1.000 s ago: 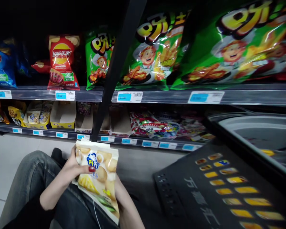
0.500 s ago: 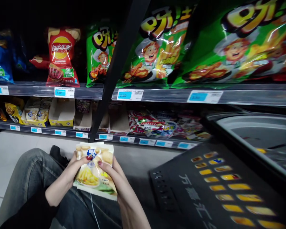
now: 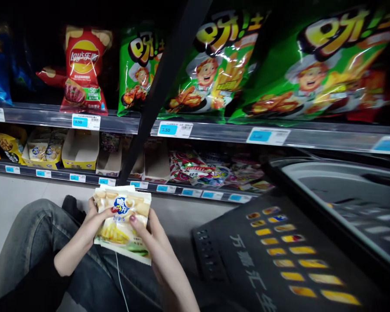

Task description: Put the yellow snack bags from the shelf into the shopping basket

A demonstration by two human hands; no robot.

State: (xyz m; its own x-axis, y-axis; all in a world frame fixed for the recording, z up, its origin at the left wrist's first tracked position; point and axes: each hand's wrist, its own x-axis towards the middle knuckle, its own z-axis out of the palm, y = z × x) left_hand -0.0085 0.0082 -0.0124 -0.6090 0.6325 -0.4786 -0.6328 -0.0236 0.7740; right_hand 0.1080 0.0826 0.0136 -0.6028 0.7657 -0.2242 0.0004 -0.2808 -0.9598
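Observation:
Between my two hands, over my lap, is a small cream-coloured snack bag (image 3: 125,232) with a blue logo and a picture of fries. My left hand (image 3: 99,219) grips its left side, thumb on the front. On the right side my right hand (image 3: 152,236) holds it too, its thumb pressed to the front and the other fingers mostly hidden behind. A second edge shows above the bag's top, so there may be another bag behind it; I cannot tell. A thin white cord (image 3: 121,279) hangs below the bag.
A dark shopping basket (image 3: 221,242) with yellow items showing through its slots stands at my right. Ahead, the upper shelf (image 3: 117,123) carries red and green chip bags. Below are an open carton (image 3: 79,149), a carton of small bags (image 3: 45,151) and colourful packets (image 3: 198,171). A dark post (image 3: 162,78) divides the shelves.
The view has shifted slightly, and the bag and both hands appear a little higher and further left. Both hands keep their hold on the bag.

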